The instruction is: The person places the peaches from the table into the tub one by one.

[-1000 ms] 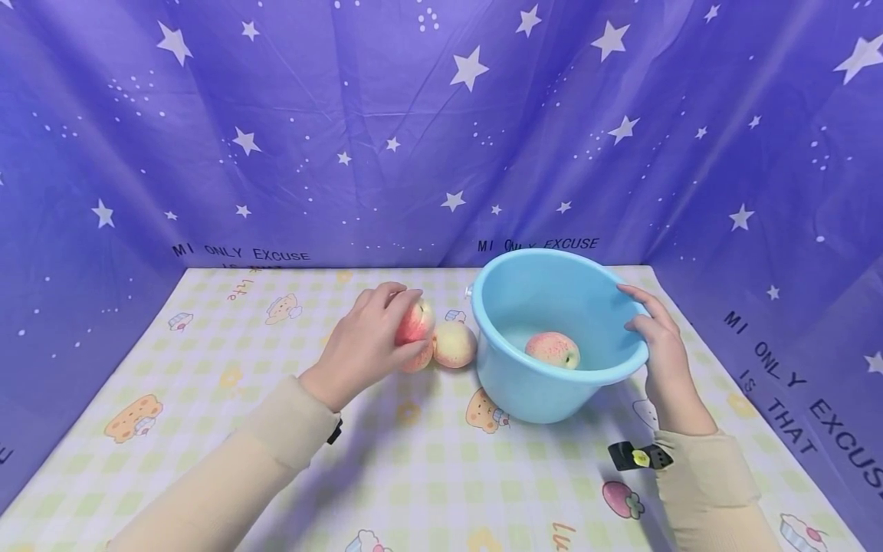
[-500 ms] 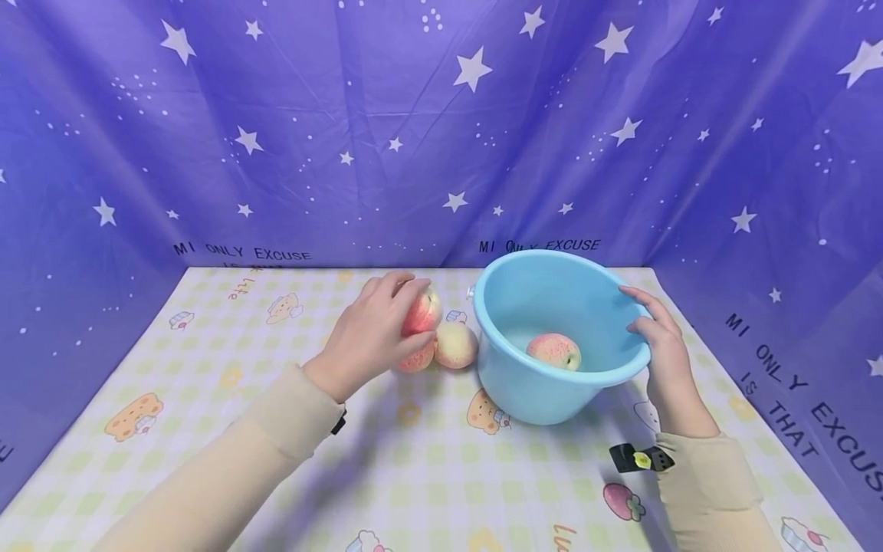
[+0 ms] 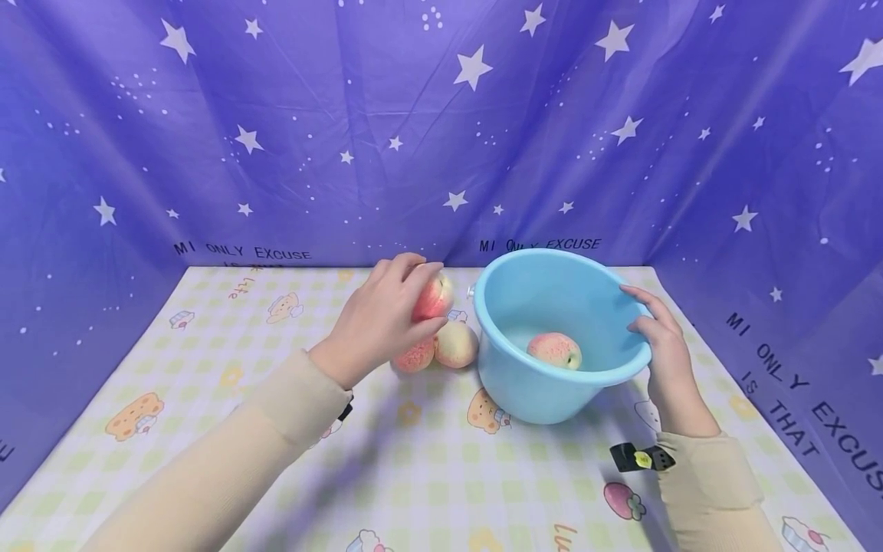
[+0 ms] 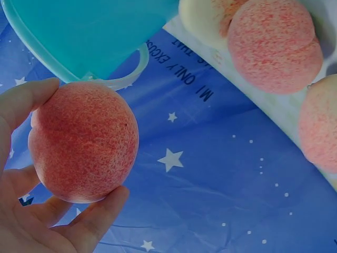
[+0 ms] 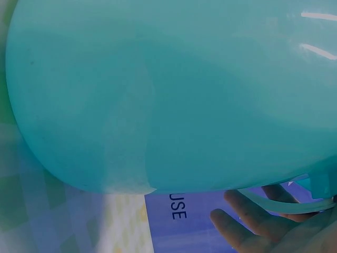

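My left hand [image 3: 382,310] holds a red and pale-yellow peach [image 3: 434,295] above the table, just left of the bucket. In the left wrist view the thumb and fingers are curled round this peach [image 4: 87,142]. Below the hand a pink peach [image 3: 415,356] and a paler peach [image 3: 456,344] lie touching on the cloth. Another peach [image 4: 321,124] shows at the right edge of the left wrist view. My right hand [image 3: 667,360] grips the right rim of a light blue bucket [image 3: 538,399]. One pink-speckled peach [image 3: 554,349] lies inside it.
A checked cloth with cartoon prints covers the table [image 3: 207,460]. Purple star-printed curtains [image 3: 386,184] stand behind it and on both sides. The bucket's pale handle [image 4: 134,71] hangs beside its rim.
My left hand has raised the peach off the others and moved it a little right and away, towards the bucket. The right hand and the bucket stay where they were.
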Tool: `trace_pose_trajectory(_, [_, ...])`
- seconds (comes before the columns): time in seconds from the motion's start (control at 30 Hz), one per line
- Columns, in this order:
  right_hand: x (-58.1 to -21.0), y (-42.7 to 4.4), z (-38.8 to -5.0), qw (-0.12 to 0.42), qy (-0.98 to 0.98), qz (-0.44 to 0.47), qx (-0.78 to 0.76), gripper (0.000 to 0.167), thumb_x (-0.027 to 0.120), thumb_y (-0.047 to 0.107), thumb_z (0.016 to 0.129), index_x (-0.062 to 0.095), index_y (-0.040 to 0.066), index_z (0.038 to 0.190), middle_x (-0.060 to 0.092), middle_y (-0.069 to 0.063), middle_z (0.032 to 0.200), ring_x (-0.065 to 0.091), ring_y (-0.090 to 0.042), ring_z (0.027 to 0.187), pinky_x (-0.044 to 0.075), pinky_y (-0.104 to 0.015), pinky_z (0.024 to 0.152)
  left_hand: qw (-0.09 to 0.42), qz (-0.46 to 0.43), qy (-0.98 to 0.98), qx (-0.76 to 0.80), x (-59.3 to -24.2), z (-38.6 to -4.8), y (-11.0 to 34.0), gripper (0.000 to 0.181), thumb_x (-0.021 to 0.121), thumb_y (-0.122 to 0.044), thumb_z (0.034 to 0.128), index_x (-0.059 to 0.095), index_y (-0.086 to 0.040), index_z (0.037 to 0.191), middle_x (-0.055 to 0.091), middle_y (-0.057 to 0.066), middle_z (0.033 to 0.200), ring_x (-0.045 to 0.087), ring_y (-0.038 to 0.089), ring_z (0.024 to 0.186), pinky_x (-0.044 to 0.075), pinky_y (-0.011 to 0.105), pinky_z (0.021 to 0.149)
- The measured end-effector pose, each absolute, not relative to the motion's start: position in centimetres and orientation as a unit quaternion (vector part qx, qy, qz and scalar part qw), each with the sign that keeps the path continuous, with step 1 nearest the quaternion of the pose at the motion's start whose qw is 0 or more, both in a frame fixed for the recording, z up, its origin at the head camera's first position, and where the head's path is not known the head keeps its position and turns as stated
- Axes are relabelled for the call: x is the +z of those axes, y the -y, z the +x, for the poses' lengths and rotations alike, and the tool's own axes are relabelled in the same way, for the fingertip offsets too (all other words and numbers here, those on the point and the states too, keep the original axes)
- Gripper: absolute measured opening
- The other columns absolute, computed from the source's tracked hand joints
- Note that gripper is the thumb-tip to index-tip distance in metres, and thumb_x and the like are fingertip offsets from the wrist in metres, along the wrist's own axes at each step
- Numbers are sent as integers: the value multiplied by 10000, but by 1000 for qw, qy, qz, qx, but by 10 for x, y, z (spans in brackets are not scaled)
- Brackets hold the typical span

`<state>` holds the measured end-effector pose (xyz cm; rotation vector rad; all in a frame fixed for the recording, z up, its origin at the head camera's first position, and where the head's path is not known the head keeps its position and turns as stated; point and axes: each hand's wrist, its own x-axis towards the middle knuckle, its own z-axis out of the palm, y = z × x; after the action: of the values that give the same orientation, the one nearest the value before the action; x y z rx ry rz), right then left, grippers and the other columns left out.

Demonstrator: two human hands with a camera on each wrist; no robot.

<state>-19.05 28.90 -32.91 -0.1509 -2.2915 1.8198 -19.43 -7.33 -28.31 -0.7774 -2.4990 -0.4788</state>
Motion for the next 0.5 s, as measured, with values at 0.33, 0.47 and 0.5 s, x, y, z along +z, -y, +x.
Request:
trace_pose_trajectory(0.33, [-330,-288,-190,103,775,-53,621,615,355,44,900,478,285,1452,292,-84,1566,489,-38,1029,452,-154,623,252,-288,907,-176,-274,-194,68,573,747,-333,857,562,-111,1352,567,139,1307,562,339,1080,572,460,768])
trace_pose_trajectory(0.47, [-329,-288,-191,106,776,-56,620,622,361,42,892,485,291,1448,310,-77,1554,480,-44,1040,457,-153,634,245,-290,908,-176,-268,-194,65,575,742,-337,865,556,-118,1362,560,137,1322,558,340,1109,574,469,779])
trace_pose_trajectory(0.5, [-329,-288,-191,106,776,-57,619,624,362,41,890,487,292,1447,314,-77,1552,479,-44,1041,458,-153,635,243,-292,908,-176,-267,-194,64,573,741,-334,866,554,-117,1363,559,136,1324,558,339,1111,574,468,785])
